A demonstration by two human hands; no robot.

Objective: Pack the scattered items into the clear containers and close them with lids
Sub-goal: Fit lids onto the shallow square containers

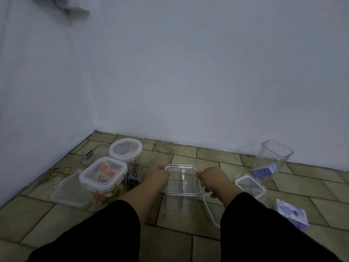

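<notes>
A clear square container [182,183] with its lid on stands on the tiled floor in front of me. My left hand [155,176] grips the lid's left edge and my right hand [213,179] grips its right edge. To the left stand a lidded rectangular container [103,173] full of colourful packets and a lidded round one [125,149]. A smaller lidded container [250,184] sits at the right, with a blue-and-white box [291,213] near it and another [264,172] inside a tilted open container [275,154].
A loose clear lid [69,190] lies flat at the left and another [213,209] below my right hand. A dark-framed lid [94,155] lies near the corner. White walls close the space behind and to the left.
</notes>
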